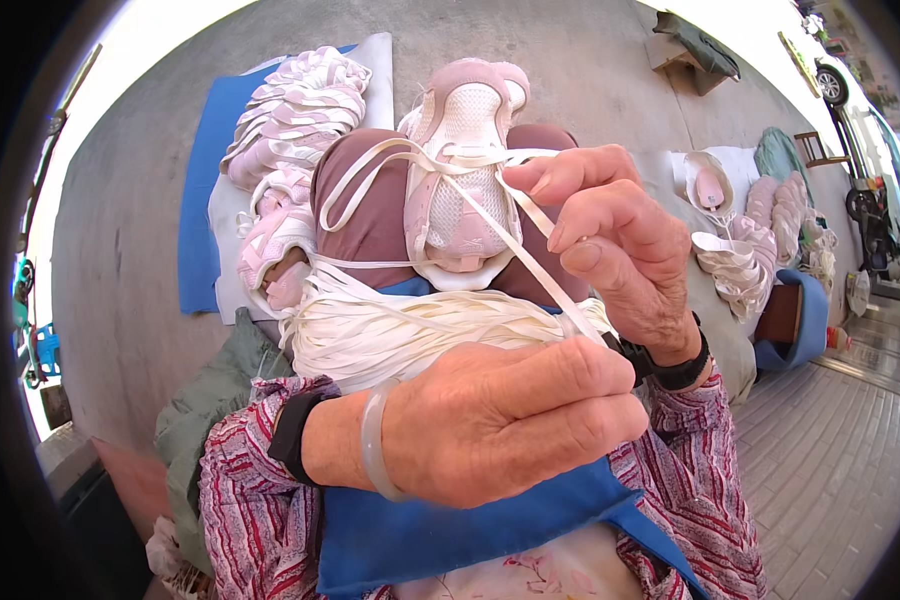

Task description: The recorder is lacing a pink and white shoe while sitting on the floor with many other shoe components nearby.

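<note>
A pink and white sneaker [467,215] stands upright between my knees, toe toward the bottom of the view. A flat cream shoelace [490,220] runs through its upper eyelets and forms a loose loop at the left. My left hand [515,415], with a pale bangle at the wrist, is closed near my lap; the lace runs taut from the shoe into its fingers, whose tips are hidden. Above it, my right hand [615,235] has bent fingers beside the shoe, its thumb and middle finger pinching another stretch of lace. A thick bundle of cream laces [410,325] lies across my lap.
At the left, several pink and white shoes [300,120] lie in a stacked row on blue and white sheets [198,235]. More shoes [745,255] sit at the right beside a blue-rimmed container [808,320]. Further off are a box with dark cloth [698,50] and a wooden stool [820,150].
</note>
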`<action>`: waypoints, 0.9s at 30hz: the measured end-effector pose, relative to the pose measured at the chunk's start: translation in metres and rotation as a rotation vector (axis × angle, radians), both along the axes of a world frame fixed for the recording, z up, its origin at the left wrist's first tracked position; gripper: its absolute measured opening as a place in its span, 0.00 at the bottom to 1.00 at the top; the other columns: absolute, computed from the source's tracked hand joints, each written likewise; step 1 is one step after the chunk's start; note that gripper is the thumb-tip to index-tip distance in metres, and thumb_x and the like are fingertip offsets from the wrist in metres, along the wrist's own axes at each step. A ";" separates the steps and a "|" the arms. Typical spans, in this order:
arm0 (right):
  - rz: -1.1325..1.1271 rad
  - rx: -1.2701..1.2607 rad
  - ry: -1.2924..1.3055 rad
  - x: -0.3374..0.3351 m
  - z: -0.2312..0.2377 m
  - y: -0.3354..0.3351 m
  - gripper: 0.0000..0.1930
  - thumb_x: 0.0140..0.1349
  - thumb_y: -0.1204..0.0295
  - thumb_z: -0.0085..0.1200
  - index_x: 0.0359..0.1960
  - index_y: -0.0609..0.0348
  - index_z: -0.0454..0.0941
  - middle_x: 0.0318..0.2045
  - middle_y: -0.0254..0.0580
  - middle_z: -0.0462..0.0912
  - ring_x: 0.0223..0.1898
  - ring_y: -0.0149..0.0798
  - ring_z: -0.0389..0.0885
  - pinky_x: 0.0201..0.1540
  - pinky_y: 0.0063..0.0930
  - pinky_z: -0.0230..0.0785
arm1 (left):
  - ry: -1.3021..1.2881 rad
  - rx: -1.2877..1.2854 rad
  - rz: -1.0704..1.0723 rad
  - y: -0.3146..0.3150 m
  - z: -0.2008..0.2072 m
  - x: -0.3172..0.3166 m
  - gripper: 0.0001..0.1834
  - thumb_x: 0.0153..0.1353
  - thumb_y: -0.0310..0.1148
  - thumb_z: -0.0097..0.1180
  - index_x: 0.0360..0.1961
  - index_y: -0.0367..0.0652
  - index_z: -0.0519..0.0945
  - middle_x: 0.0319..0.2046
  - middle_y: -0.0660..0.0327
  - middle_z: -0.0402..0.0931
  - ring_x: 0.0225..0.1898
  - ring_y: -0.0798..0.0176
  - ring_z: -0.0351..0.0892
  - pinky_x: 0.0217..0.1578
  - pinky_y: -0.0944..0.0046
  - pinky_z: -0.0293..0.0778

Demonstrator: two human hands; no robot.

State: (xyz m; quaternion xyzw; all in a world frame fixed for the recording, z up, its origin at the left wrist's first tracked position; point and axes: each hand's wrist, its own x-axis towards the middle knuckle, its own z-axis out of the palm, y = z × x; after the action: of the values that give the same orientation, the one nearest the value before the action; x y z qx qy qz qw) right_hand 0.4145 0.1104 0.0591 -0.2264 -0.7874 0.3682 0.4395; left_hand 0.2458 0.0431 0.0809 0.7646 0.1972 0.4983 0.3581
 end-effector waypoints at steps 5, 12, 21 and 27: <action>0.079 -0.661 0.109 0.004 -0.001 -0.012 0.06 0.69 0.71 0.48 0.38 0.62 0.73 0.27 0.30 0.70 0.26 0.23 0.67 0.28 0.19 0.62 | -0.036 -0.167 -0.106 0.018 -0.006 0.008 0.12 0.54 0.19 0.62 0.41 0.37 0.79 0.36 0.54 0.79 0.33 0.63 0.81 0.37 0.69 0.78; 1.063 -0.436 0.546 0.068 0.107 -0.031 0.06 0.58 0.83 0.48 0.24 0.76 0.72 0.18 0.48 0.72 0.13 0.33 0.65 0.15 0.28 0.51 | -0.211 -1.454 -0.305 0.055 -0.074 -0.009 0.29 0.72 0.50 0.37 0.53 0.31 0.70 0.41 0.47 0.80 0.43 0.53 0.82 0.47 0.60 0.77; 0.145 -0.620 -0.081 0.093 0.056 -0.042 0.13 0.64 0.68 0.56 0.34 0.69 0.77 0.23 0.31 0.74 0.22 0.19 0.66 0.23 0.15 0.57 | -0.170 -1.268 -0.364 0.029 -0.059 0.005 0.25 0.74 0.46 0.34 0.48 0.33 0.74 0.13 0.67 0.68 0.21 0.65 0.77 0.32 0.63 0.77; -0.018 -1.183 -0.261 0.032 0.008 -0.017 0.18 0.67 0.58 0.52 0.40 0.64 0.77 0.25 0.29 0.75 0.24 0.19 0.68 0.25 0.14 0.60 | 0.359 -1.054 -0.507 0.019 -0.014 0.003 0.23 0.72 0.43 0.35 0.40 0.36 0.77 0.14 0.63 0.69 0.19 0.64 0.75 0.28 0.63 0.74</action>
State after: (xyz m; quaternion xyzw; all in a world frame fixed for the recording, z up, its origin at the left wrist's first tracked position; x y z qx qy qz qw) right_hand 0.4461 0.0936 0.0671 -0.4825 -0.4946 0.7088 0.1419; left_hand 0.2486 0.0617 0.0665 0.5796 0.2862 0.0962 0.7569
